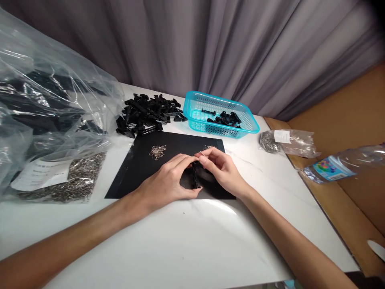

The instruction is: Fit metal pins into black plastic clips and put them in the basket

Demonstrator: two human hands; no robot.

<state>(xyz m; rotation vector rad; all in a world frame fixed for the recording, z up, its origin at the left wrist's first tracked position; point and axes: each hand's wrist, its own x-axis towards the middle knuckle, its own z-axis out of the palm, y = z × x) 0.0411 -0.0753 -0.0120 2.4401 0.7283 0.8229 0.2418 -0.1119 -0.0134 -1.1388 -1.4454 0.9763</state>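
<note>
The left grip [170,176] holds a black part [194,177] lengthwise between thumb and fingers. The right grip [222,166] is pinched narrow at the part's far end, a thin piece [202,153] showing at its fingertips. Just beyond the left grip, a small metal heap [158,151] lies on the black mat [129,172]; farther beyond both grips stands a blue basket [221,99].

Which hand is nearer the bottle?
Right. The right hand is over the mat, to the left of the bottle and well short of it; the left hand is farther left, beyond the right one.
</note>
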